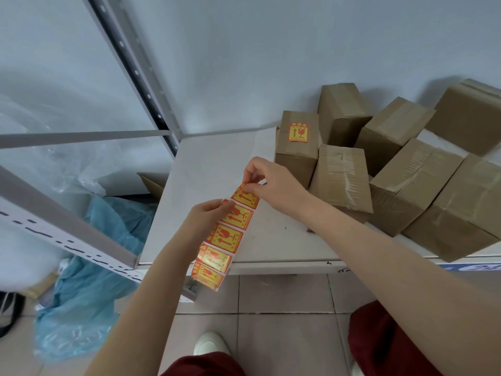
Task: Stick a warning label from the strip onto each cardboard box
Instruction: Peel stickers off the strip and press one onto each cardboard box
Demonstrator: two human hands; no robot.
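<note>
Table [217, 164] first: white, with bare room on its left half and a huddle of cardboard boxes [423, 185] crowding the right side and far corner against the wall. Metal shelf frame [135, 63] close on the left, beyond the table's left edge. Leftmost box [296, 156] already wearing a warning label [299, 132]; neighbour box [341, 175] just right of it bare, like the rest in view. Strip [225, 237] held up over the near-left part of the table, its tail hanging past the near edge toward the floor. Left hand [208, 215] pinching the strip's side near the top; right hand [268, 180] pinching the top label [245, 198] at its far end. Likely step: peeling that label off the backing. Next, probably: a short carry right to a bare box top, then pressing flat, clear of box edges and tape seams.
</note>
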